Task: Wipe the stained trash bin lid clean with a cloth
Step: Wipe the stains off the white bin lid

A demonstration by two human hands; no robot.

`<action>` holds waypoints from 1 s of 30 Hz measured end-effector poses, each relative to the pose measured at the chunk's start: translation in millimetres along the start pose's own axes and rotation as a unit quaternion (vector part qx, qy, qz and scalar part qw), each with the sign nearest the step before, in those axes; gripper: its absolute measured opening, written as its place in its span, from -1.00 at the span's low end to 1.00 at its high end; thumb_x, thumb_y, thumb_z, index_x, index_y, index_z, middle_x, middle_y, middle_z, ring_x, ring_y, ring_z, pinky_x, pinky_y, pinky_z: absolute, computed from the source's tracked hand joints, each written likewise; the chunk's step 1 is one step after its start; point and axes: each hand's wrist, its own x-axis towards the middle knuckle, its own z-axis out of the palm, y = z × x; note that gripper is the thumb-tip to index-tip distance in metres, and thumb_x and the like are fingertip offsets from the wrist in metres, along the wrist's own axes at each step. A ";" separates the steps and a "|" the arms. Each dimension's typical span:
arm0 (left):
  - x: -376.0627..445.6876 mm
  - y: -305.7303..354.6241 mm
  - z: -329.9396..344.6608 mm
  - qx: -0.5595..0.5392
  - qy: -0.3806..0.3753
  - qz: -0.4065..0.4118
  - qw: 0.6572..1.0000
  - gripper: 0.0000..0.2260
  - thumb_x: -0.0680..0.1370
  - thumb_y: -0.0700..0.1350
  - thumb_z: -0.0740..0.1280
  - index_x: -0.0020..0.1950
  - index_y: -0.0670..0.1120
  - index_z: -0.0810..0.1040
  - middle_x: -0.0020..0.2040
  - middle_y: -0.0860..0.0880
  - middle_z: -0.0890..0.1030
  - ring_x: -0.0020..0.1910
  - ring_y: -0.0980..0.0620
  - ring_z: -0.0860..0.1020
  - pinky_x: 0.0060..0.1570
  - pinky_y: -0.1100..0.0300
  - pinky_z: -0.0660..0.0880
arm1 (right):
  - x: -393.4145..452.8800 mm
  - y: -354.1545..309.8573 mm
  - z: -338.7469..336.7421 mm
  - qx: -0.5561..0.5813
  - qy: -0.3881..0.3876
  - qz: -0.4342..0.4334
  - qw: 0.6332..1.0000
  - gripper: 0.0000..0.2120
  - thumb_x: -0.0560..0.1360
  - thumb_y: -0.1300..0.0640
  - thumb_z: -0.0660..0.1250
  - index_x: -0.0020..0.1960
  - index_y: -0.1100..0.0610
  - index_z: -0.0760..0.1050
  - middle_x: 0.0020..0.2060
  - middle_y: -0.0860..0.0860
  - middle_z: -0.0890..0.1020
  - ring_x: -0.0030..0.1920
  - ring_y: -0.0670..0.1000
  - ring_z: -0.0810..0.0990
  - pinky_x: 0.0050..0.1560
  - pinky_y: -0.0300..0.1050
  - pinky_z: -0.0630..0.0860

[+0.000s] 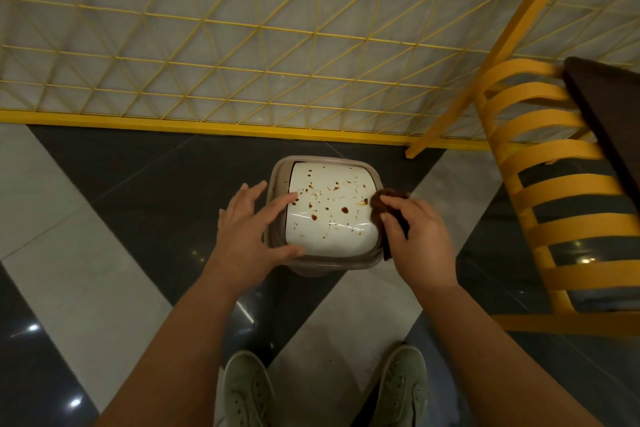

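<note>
A small trash bin (313, 269) with a brownish rim stands on the floor in front of me. Its white swing lid (332, 229) is speckled with several brown stains. My left hand (247, 225) lies spread over the bin's left side, fingers straight, index finger touching the lid's left edge and thumb along the front rim. My right hand (417, 232) grips a dark brown cloth (382, 203) at the lid's right edge. Part of the cloth hangs down beside the bin.
A yellow slatted chair (540, 163) stands close on the right, with a dark table edge (602, 114) above it. A yellow wire-grid partition (221, 55) runs behind the bin. My two green shoes (247, 388) stand on the glossy tiled floor.
</note>
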 end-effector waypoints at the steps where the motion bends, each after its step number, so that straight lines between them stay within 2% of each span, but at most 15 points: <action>1: 0.5 1.1 0.3 0.004 -0.002 0.006 1.000 -0.23 0.33 0.03 0.56 0.44 0.32 0.26 0.57 0.06 0.06 0.56 0.04 -0.14 0.50 -0.24 -0.08 | -0.3 0.0 0.8 0.003 0.001 -0.001 1.000 -0.69 0.54 0.07 0.26 0.27 -0.01 0.48 0.15 -0.02 0.55 0.15 -0.03 0.48 0.16 -0.19 0.40; 7: 9.2 3.2 6.6 0.001 -0.015 0.022 1.000 -0.22 0.37 0.02 0.53 0.48 0.27 0.21 0.56 0.04 0.08 0.55 0.02 -0.08 0.50 -0.22 -0.02 | -1.0 1.6 2.1 0.009 -0.001 0.006 1.000 -0.68 0.53 0.07 0.27 0.28 0.00 0.47 0.17 -0.03 0.55 0.17 -0.04 0.48 0.16 -0.23 0.35; 11: 11.4 1.2 10.5 -0.009 -0.021 0.011 1.000 -0.21 0.36 0.02 0.53 0.46 0.31 0.18 0.54 0.10 0.06 0.53 -0.03 0.01 0.48 -0.20 0.12 | -3.2 1.0 1.3 0.013 0.004 0.005 1.000 -0.68 0.53 0.08 0.27 0.28 0.01 0.47 0.16 -0.01 0.55 0.16 -0.02 0.49 0.16 -0.19 0.37; 17: 11.0 -0.2 11.1 0.029 0.001 0.036 0.999 -0.21 0.36 0.08 0.52 0.49 0.25 0.19 0.56 0.07 0.06 0.53 0.00 -0.03 0.48 -0.25 0.03 | -1.6 -5.2 -0.5 -0.026 0.001 -0.001 1.000 -0.69 0.53 0.10 0.28 0.27 0.04 0.49 0.14 0.02 0.56 0.13 0.00 0.50 0.08 -0.23 0.35; 20: 10.9 -1.6 10.8 0.044 0.018 0.043 0.998 -0.21 0.34 0.12 0.52 0.48 0.26 0.21 0.56 0.05 0.06 0.54 -0.01 -0.03 0.50 -0.25 -0.10 | -3.8 -22.1 1.4 -0.059 0.012 -0.055 0.997 -0.70 0.51 0.10 0.29 0.23 0.06 0.51 0.11 0.04 0.58 0.11 0.01 0.51 0.12 -0.20 0.37; 22: 11.2 -1.5 11.3 0.060 0.023 0.042 0.997 -0.21 0.33 0.14 0.51 0.48 0.28 0.20 0.57 0.04 0.04 0.55 -0.01 -0.04 0.48 -0.20 -0.19 | -9.0 -39.6 8.6 -0.085 -0.022 -0.120 0.989 -0.71 0.50 0.06 0.25 0.21 0.04 0.52 0.09 0.02 0.58 0.08 -0.01 0.51 0.13 -0.12 0.46; 25: 10.5 -0.3 11.1 0.075 0.024 0.036 0.996 -0.21 0.34 0.15 0.50 0.48 0.30 0.18 0.57 0.04 0.02 0.55 -0.01 -0.06 0.47 -0.21 -0.21 | -14.6 -45.4 12.1 -0.113 -0.060 -0.188 0.974 -0.71 0.50 0.05 0.23 0.19 0.02 0.53 0.04 0.00 0.58 0.02 -0.02 0.54 0.05 -0.09 0.51; 27: 9.0 0.8 10.2 0.069 0.023 0.033 0.997 -0.22 0.35 0.16 0.49 0.48 0.31 0.18 0.57 0.05 0.01 0.55 0.00 -0.07 0.48 -0.22 -0.21 | -11.0 -31.3 3.4 -0.105 -0.037 -0.151 0.982 -0.72 0.51 0.08 0.26 0.20 0.03 0.53 0.07 0.02 0.58 0.06 0.00 0.53 0.12 -0.15 0.44; 30: 8.7 2.3 9.8 0.071 0.017 0.029 0.997 -0.23 0.36 0.16 0.49 0.48 0.31 0.18 0.58 0.05 0.00 0.56 0.01 -0.09 0.48 -0.22 -0.24 | -6.6 -16.8 -5.2 -0.065 0.016 -0.034 0.997 -0.72 0.52 0.12 0.29 0.23 0.07 0.52 0.11 0.05 0.57 0.11 0.02 0.50 0.14 -0.21 0.34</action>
